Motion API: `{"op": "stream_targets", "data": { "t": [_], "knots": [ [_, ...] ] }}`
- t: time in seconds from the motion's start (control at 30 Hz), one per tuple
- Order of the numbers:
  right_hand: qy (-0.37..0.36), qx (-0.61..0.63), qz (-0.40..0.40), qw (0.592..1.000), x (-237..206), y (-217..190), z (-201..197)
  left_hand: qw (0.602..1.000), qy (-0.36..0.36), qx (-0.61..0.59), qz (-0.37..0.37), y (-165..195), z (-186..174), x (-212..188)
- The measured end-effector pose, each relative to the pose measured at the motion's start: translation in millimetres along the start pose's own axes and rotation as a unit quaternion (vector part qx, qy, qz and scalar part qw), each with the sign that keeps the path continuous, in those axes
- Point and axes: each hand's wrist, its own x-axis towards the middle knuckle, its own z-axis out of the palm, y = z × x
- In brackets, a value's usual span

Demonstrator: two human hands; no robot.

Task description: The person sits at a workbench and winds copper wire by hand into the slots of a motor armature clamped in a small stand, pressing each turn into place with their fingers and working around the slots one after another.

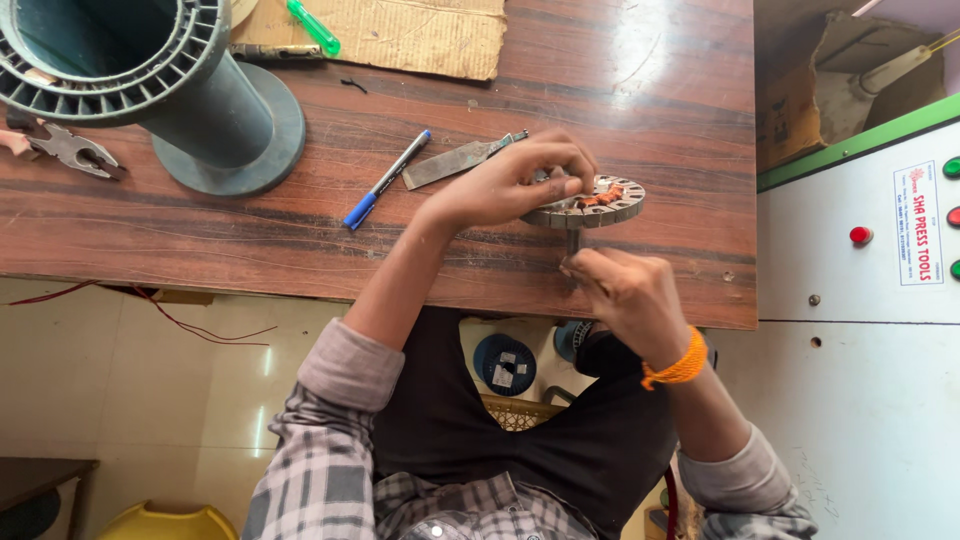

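A round grey metal stator disc (600, 203) with copper wire wound in some of its slots sits on a short shaft above the wooden table (620, 90). My left hand (510, 182) grips the disc's left rim, fingers curled over its top. My right hand (625, 295), with an orange thread band at the wrist, pinches the shaft just below the disc near the table's front edge.
A blue pen (385, 180) and a flat metal blade (460, 160) lie left of the disc. A large grey-green spool (170, 90), pliers (65, 150), cardboard (400, 35) with a green marker (313, 27) lie farther back. A white machine panel (870, 300) with buttons stands at right.
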Motion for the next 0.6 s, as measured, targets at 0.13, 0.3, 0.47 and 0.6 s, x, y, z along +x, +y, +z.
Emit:
{"op": "stream_targets", "data": {
  "t": [0.13,0.3,0.47,0.6],
  "knots": [
    [0.041,0.037,0.038,0.998,-14,20,14,0.987,0.092,0.132,0.017,24,24,-15],
    [0.078,0.097,0.125,0.984,-27,36,0,0.930,0.144,0.337,0.028,25,52,-15],
    [0.130,0.156,0.110,0.973,-22,31,-30,0.917,0.141,0.360,0.098,14,48,-18],
    [0.114,0.130,0.076,0.982,-10,18,-41,0.916,0.136,0.362,0.105,14,47,-21]
  ]
}}
